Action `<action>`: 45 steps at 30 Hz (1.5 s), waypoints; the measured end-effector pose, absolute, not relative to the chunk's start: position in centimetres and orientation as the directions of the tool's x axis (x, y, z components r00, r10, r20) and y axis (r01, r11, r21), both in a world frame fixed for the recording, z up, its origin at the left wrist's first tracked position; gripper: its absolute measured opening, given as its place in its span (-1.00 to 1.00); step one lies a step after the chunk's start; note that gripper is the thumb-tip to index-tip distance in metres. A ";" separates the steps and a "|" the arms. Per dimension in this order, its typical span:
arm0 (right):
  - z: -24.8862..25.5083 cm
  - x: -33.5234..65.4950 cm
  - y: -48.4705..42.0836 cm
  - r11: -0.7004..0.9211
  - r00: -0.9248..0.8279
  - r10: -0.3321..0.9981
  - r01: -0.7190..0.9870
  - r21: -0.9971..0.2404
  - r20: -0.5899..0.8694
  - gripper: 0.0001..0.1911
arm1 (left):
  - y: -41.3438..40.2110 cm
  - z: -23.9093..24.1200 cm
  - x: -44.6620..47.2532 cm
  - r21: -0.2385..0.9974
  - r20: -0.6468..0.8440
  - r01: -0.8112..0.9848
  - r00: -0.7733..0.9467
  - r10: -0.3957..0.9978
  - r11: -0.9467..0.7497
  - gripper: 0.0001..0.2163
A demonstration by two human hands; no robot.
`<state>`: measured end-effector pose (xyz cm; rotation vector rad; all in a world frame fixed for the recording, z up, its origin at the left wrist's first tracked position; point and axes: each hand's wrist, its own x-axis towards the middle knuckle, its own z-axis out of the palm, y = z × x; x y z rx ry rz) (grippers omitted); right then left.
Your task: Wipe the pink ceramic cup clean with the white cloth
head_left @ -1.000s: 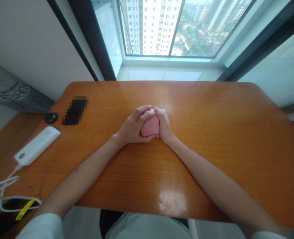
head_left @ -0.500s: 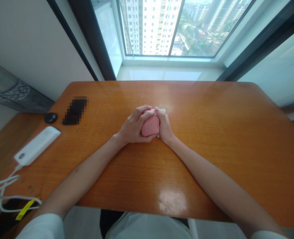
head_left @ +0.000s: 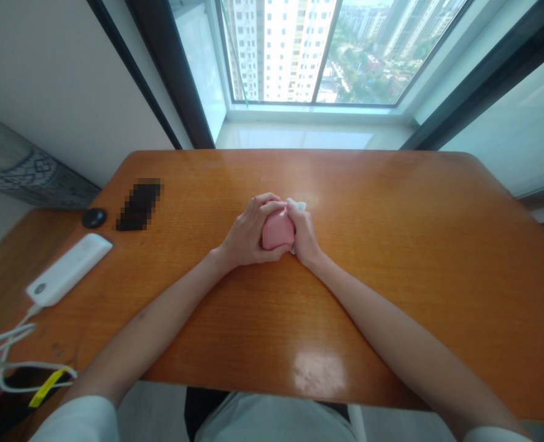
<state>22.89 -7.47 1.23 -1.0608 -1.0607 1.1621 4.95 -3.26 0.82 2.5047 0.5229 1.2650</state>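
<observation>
A small pink rounded case (head_left: 278,231) is held between my two hands near the middle of the desk; its exact kind does not show. My left hand (head_left: 248,232) wraps round it from the left, with fingers over the top and thumb along the near side. A crumpled white tissue (head_left: 301,205) is in my right hand (head_left: 305,236), which presses it to the case's right side. Most of the tissue is hidden under the right fingers, and the case's underside is out of sight.
The wooden desk (head_left: 392,264) reaches a window sill (head_left: 295,134). At the left lie a white power bank (head_left: 72,270) with a white cable (head_left: 11,356), a round black object (head_left: 94,218) and a blurred-out dark rectangle (head_left: 138,205). A yellow tag (head_left: 48,388) is near my left forearm.
The pink case has tilted slightly in my hands. My right thumb has shifted a little, and my left thumb has moved up slightly along its near side.
</observation>
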 end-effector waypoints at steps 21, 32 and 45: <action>2.0 22.7 -8.3 0.082 0.071 0.995 -0.097 -0.992 0.076 -0.39 | -4.1 2.3 5.4 0.903 0.337 0.082 0.476 0.812 -0.423 -0.44; 2.5 22.7 -8.4 0.075 0.066 0.995 -0.102 -0.992 0.069 -0.42 | -4.3 1.4 5.9 0.914 0.367 0.000 0.433 0.824 -0.406 -0.42; 2.5 22.6 -8.4 0.057 0.083 0.995 -0.108 -0.992 0.048 -0.41 | -4.4 1.1 6.0 0.901 0.401 -0.002 0.391 0.828 -0.435 -0.42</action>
